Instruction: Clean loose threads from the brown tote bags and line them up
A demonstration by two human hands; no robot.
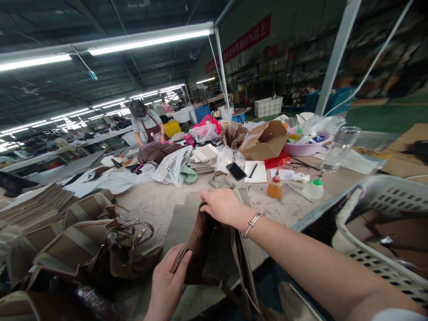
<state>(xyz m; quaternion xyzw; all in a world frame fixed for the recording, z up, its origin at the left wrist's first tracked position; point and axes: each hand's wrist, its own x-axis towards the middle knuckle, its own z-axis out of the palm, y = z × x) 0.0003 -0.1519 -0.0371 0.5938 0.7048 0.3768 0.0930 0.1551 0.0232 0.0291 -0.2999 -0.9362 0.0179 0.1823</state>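
Note:
A brown bag (214, 249), apparently partly made up, stands with its mouth toward me at the table's near edge. My left hand (170, 276) pinches the near end of its left rim between thumb and fingers. Farther along the same rim, my right hand (222, 206) is closed over the far corner, its fingertips partly hidden behind the panel. A bracelet circles my right wrist. Under the bag's left side lies a flat grey-brown sheet (177, 223). Several similar brown bags (76, 245) with handles are heaped left of my left hand.
Beyond my hands are a phone (236, 170), a notepad with a pen (256, 171), an orange glue bottle (274, 187) and a green-capped bottle (313, 189). A white plastic basket (384, 191) with brown pieces stands at right. A co-worker (147, 127) works across the table.

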